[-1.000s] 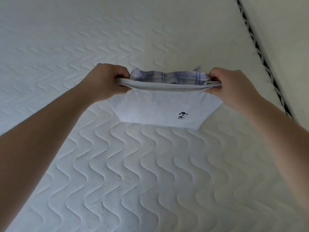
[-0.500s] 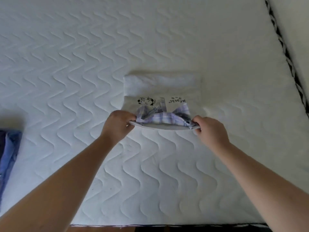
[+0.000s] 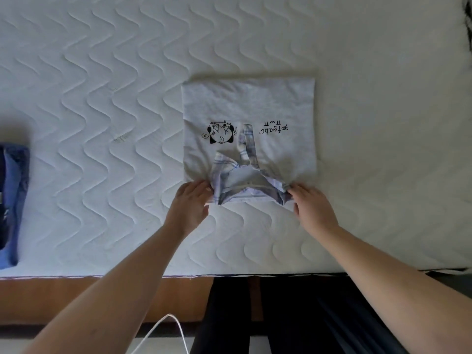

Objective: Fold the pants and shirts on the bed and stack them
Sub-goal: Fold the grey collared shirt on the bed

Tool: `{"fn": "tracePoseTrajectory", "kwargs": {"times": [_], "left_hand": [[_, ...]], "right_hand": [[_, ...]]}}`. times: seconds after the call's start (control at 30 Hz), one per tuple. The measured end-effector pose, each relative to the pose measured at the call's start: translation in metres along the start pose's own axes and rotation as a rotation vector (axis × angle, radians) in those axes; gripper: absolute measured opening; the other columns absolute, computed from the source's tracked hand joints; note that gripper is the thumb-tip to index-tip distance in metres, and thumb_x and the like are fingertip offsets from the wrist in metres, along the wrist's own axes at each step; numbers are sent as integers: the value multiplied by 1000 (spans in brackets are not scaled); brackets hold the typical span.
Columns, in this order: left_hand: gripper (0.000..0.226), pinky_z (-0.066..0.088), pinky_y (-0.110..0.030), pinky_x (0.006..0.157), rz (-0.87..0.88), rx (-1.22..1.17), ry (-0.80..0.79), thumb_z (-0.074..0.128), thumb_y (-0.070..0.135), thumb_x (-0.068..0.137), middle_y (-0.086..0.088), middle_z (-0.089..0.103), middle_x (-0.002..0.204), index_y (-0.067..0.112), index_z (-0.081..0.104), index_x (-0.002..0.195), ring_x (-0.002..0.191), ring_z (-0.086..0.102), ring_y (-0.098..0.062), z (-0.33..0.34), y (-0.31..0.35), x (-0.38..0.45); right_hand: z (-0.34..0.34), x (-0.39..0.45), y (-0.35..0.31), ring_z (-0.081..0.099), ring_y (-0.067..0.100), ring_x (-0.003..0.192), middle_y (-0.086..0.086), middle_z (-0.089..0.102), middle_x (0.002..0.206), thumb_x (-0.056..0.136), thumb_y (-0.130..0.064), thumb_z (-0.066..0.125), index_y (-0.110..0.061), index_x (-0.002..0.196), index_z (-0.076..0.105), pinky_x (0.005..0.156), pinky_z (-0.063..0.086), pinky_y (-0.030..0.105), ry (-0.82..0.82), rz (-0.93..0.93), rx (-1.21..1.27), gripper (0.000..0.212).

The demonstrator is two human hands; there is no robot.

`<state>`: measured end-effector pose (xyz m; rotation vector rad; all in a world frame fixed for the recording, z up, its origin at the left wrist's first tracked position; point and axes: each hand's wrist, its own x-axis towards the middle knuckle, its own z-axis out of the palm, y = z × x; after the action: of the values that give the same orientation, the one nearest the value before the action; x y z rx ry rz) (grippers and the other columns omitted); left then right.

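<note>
shirt [image 3: 249, 108]: folded flat at frame centre, collar toward lower edge, print upside down, roughly square | left hand [image 3: 190, 203]: fingers relaxed, touching collar's left | right hand [image 3: 313, 204]: fingers relaxed at collar's right

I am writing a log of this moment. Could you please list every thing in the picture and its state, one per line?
Grey shirt: folded, lying flat on the mattress, print facing up.
Plaid collar: rumpled, at the near edge.
Left hand: fingers at the shirt's near left corner.
Right hand: fingers at the near right corner.
Blue clothes: folded, at the left edge.
</note>
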<state>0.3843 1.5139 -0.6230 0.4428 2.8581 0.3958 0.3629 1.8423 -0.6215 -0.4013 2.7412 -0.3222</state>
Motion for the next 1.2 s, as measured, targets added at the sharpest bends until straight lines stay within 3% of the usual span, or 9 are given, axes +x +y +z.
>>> {"fn": "tracePoseTrajectory", "kwargs": {"times": [0.2,0.37,0.6,0.77,0.87,0.93,1.0,1.1,1.2], "left_hand": [[56,43,-45,102,-310,-287,30,46,49,92,-10,59,130,8,58,128,121,55,-30,2,17,-6],[65,40,-47,105,-367,-370,121,65,36,91,-13,49,142,7,41,144,130,47,-31,-9,27,36],[65,14,-44,121,-137,-52,-169,58,18,93,-5,19,162,24,31,152,149,16,-26,-4,30,84],[78,1,-43,123,-54,50,-455,41,48,100,2,-12,164,24,-8,156,150,-12,-23,12,35,84],[66,-6,-41,122,-19,120,-421,22,45,101,1,-12,164,20,-7,156,150,-12,-21,20,40,79],[61,-10,-41,120,-5,164,-383,16,35,101,2,-10,164,20,-6,156,151,-9,-18,22,42,78],[63,-12,-40,119,18,173,-364,11,25,96,2,-9,164,19,-5,156,151,-8,-17,22,45,77],[61,-8,-36,121,8,80,-371,22,19,100,3,-5,165,18,-2,156,151,-5,-15,23,46,80],[58,7,-35,122,0,-98,-308,41,23,102,1,16,163,15,20,155,150,12,-17,20,43,84]], "right_hand": [[3,1,-9,57,31,117,11,62,126,88,-27,67,-7,135,53,98,43,42,59,154,175,52],[-1,20,-19,48,29,129,7,52,140,87,-31,70,-13,145,43,106,35,43,-6,26,119,66],[6,40,-31,40,29,137,10,43,150,93,-15,58,-10,149,37,111,32,40,-55,-123,21,60],[0,35,-42,63,21,96,5,69,112,103,-17,45,-14,136,55,75,42,19,99,193,560,34],[-2,26,-42,53,-5,66,-22,62,74,105,-31,40,-28,100,66,55,33,12,188,411,752,26],[0,21,-42,51,-8,54,-17,55,52,104,-34,40,-39,71,47,51,29,16,237,507,805,35],[3,17,-42,52,-8,53,-14,50,48,104,-34,41,-38,78,53,50,31,17,224,482,803,28],[2,18,-48,59,-4,77,-25,64,89,105,-29,40,-20,129,60,68,36,1,156,279,753,33],[9,28,-50,55,16,122,1,59,134,104,-20,41,-12,140,52,103,38,25,43,36,512,38]]}}
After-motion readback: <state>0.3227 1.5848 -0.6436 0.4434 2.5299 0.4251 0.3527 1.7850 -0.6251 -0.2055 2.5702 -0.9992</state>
